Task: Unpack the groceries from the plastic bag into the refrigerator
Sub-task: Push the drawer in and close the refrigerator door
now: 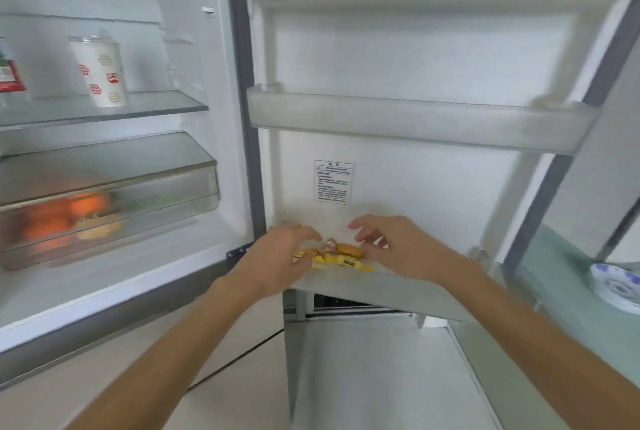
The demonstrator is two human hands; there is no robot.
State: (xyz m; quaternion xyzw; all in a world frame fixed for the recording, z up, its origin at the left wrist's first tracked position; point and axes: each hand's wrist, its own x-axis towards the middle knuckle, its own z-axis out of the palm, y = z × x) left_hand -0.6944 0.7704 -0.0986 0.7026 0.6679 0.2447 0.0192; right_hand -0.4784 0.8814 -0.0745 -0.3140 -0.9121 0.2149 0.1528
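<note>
Left grip (280, 256), right grip (393, 246): snacks (341, 255) between

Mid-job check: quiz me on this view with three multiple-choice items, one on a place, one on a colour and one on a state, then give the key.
1. Where do the snacks lie?
A) bottom door bin
B) glass shelf
C) floor

2. What colour shows through the drawer front?
A) blue
B) orange
C) purple

3. How is the fridge door?
A) shut
B) wide open
C) taken off

Key:
1 A: the yellow packets sit inside the lowest bin on the door.
2 B: blurred orange shapes show behind the clear front.
3 B: its inner side, with the bins, faces the camera.
</note>
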